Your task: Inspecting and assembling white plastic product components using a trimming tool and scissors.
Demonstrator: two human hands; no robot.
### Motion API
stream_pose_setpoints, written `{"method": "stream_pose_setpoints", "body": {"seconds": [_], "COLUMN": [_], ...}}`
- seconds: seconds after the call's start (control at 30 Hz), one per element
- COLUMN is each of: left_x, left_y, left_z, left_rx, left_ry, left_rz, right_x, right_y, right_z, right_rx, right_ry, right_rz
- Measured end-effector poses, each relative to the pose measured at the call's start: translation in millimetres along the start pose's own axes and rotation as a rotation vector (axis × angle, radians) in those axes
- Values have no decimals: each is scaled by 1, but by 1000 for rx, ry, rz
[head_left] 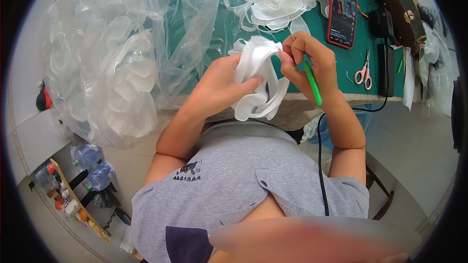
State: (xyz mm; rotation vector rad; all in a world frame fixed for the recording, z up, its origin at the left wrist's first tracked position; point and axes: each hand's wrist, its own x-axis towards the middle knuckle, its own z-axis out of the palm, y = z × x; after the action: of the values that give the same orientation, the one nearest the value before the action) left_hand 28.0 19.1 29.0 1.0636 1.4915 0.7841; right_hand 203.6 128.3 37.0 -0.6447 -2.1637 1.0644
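Observation:
My left hand (219,86) is closed round a bunch of soft white looped bands (257,103), thumb across their front, held over the table's near edge. To the right, my right hand (312,61) grips a slim tool with a bright green handle (312,84). The handle slants down out of the palm, and a thin tip shows above the fingers; its kind I cannot make out. The right thumb and forefinger are at the bunch's upper right edge. Whether they pinch a band is hard to see.
On the green table mat (348,61) lie a heap of white loops (273,0), a red-cased phone (341,14) with its screen lit and pink-handled scissors (363,74). Large clear plastic bags (126,63) of white pieces cover the left. A black cable (320,160) hangs near my right arm.

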Motion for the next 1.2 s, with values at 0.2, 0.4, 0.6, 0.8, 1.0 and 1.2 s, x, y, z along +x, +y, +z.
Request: {"method": "stream_pose_setpoints", "body": {"seconds": [0.2, 0.4, 0.6, 0.8, 1.0, 1.2], "left_x": [5, 12, 14, 15, 17, 10], "left_y": [-11, -13, -12, -11, -11, -14], "left_z": [10, 0, 7, 14, 17, 13], "left_rx": [-579, -872, -1091, -1148, -1110, -1049], "left_ry": [49, -128, -108, -32, 5, 190], "left_rz": [184, 48, 15, 2, 18, 22], "right_x": [2, 4, 1, -7, -7, -13], "right_y": [-7, -6, -5, -18, -10, 13], "right_z": [-4, -8, -3, 3, -1, -69], "right_rx": [119, 149, 140, 107, 233, -160], "right_ry": [-139, -133, 21, -40, -25, 360], "right_rz": [-6, 24, 21, 254, 266, 36]}}
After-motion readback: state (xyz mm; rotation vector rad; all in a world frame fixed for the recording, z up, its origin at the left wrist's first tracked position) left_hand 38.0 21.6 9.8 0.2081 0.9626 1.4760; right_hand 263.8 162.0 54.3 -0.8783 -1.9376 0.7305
